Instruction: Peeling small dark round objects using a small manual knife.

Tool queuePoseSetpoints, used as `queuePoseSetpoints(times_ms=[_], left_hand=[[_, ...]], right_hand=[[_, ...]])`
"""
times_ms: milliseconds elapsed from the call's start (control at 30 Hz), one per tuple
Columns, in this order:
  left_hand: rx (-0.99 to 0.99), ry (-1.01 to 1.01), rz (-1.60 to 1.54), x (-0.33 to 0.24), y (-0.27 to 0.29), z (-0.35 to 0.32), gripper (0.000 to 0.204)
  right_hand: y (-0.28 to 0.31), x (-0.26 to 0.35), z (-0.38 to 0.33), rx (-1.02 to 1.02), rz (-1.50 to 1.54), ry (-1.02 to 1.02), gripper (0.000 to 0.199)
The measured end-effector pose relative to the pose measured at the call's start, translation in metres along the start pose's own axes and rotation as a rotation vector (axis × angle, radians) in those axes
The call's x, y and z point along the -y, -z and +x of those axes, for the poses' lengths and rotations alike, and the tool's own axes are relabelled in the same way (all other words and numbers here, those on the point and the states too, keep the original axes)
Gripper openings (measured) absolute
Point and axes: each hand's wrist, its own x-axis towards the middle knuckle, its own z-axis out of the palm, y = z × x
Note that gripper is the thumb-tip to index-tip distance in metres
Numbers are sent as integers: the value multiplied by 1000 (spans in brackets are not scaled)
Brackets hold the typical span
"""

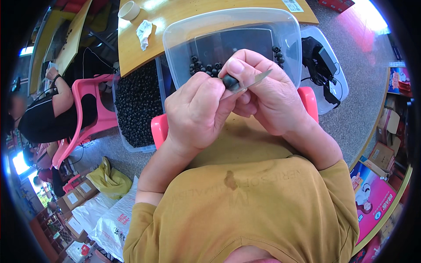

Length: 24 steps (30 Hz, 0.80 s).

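Step in hand, as I read it: cutting or paring a single small dark round fruit (pixel 230 81) with a thin knife blade (pixel 256 80).

Left hand (pixel 195 111): fingers clenched on the fruit, pinching it between thumb and fingertips, held up over the lap and in front of a clear plastic tub (pixel 184 39). Right hand (pixel 272 98): fingers closed on the knife, thumb pressing on top of the fruit, blade tip poking out to the right. The handle is hidden in the fist.

Next move likely calls for a short, controlled stroke; the thumb sits very close to the edge, so a slip is the risk.

Around: the tub holds a scatter of the same dark fruits (pixel 204 68) and rests on a pink plastic chair (pixel 158 127). A second bin (pixel 138 105), lower left, is heaped with them. Wooden bench (pixel 131 52) behind carries a cup (pixel 129 9) and a crumpled tissue (pixel 144 33). Another person (pixel 48 109) sits at far left, well apart.
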Motion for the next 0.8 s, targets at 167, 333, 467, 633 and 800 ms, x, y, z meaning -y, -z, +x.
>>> queuePoseSetpoints(times_ms=[167, 333, 467, 633, 800], left_hand=[[2, 55, -22, -2, 0, 2, 21], [-14, 73, -40, -2, -1, 2, 22], [-22, 84, -54, -4, 0, 3, 22], [-25, 100, -88, -3, 0, 3, 21], [-16, 86, -73, -3, -1, 4, 22]], right_hand=[[-3, 3, -1, -17, 33, -28, 20], [-2, 3, -2, -8, 42, -42, 17], [-2, 3, -2, -7, 56, -51, 15], [-3, 3, -2, -13, 60, -57, 15], [-3, 3, -1, -26, 49, -47, 15]])
